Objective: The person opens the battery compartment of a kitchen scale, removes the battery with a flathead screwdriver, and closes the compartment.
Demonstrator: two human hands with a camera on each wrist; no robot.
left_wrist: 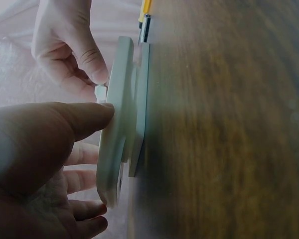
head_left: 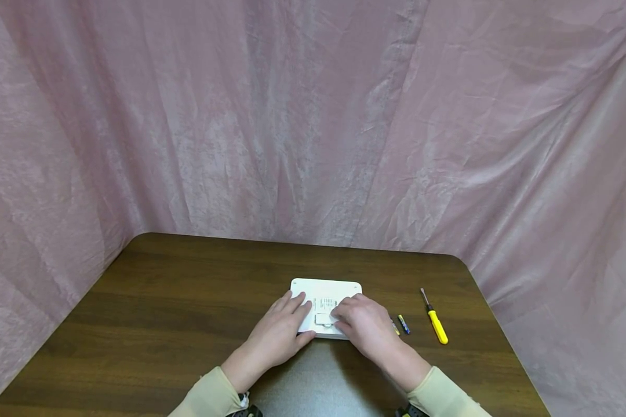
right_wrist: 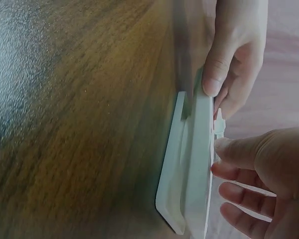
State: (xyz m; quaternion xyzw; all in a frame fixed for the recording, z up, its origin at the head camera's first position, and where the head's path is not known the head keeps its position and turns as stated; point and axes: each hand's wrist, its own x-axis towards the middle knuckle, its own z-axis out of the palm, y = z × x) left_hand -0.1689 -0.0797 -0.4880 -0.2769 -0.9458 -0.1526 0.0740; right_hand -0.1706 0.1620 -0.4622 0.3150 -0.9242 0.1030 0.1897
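A flat white two-layered device [head_left: 305, 286], like a kitchen scale turned face down, lies on the table with its printed label up. My left hand [head_left: 276, 335] rests along its left side, fingers spread over the back and thumb at the near edge. With thumb and forefinger, my right hand [head_left: 367, 324] pinches a small white battery cover [head_left: 323, 319] over the near middle of the back. The cover's tab [right_wrist: 220, 123] stands out from the back surface in the right wrist view. What lies beneath the cover is hidden.
Right of the device lie two small batteries [head_left: 404, 324], one partly hidden by my right hand. Farther right is a screwdriver [head_left: 437, 325] with a yellow handle. Pink curtains [head_left: 313, 116] hang behind and beside the brown wooden table [head_left: 162, 301].
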